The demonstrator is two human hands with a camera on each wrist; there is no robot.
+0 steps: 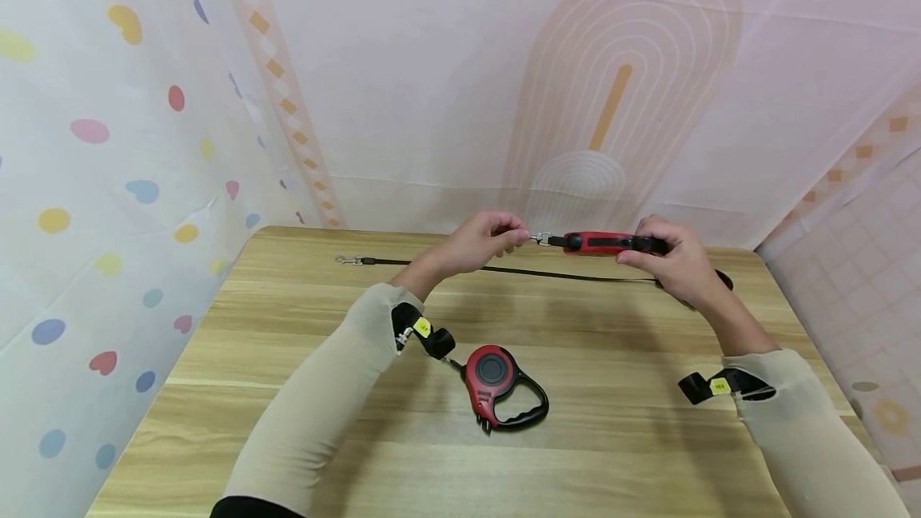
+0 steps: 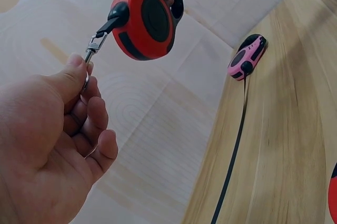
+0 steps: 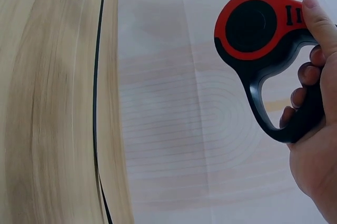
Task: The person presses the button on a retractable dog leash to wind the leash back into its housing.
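Observation:
A red and black retractable leash (image 1: 600, 243) is held in the air over the far side of the wooden table (image 1: 302, 422). My right hand (image 1: 651, 254) grips its black handle (image 3: 287, 121), thumb lying on the top by the button. My left hand (image 1: 512, 237) pinches the metal clip (image 2: 92, 50) at the leash's nose, only a short bit of cord out. In the left wrist view the leash body (image 2: 145, 16) hangs just above my left hand (image 2: 79, 84).
A second red leash (image 1: 500, 386) lies on the table near me. A pink leash (image 2: 247, 58) lies at the far right edge, its black cord (image 1: 460, 265) stretched left to a clip (image 1: 348, 260). Patterned cloth walls (image 1: 432, 102) enclose the table.

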